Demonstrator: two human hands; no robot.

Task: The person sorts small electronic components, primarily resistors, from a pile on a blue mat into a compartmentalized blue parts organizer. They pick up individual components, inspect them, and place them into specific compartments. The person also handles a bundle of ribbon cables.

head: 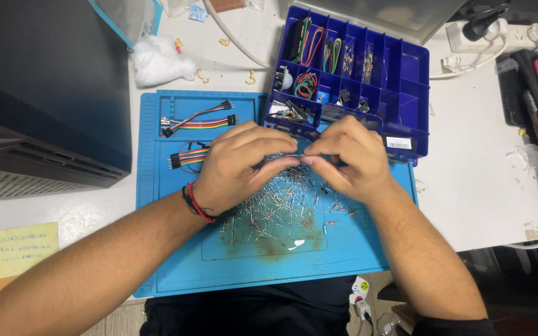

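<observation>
Under both hands lies a blue rubber work mat (356, 255); beyond the fingertips sits a purple plastic compartment box (406, 74). Beneath the palms spreads a heap of loose wire-legged resistors (281, 208). Left hand (238, 165) and right hand (347, 158) meet fingertip to fingertip, each pinching one end of a thin wire-legged component (300, 156), its long axis running left-right between them, equally near both.

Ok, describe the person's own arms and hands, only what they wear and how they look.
Both forearms are bare, with no sleeves in view, and neither hand is gloved. The left hand has thin cord bracelets, red and black, at its wrist. The right hand and its wrist carry nothing. No rings or watch show. Dark clothing appears at the bottom edge.
</observation>
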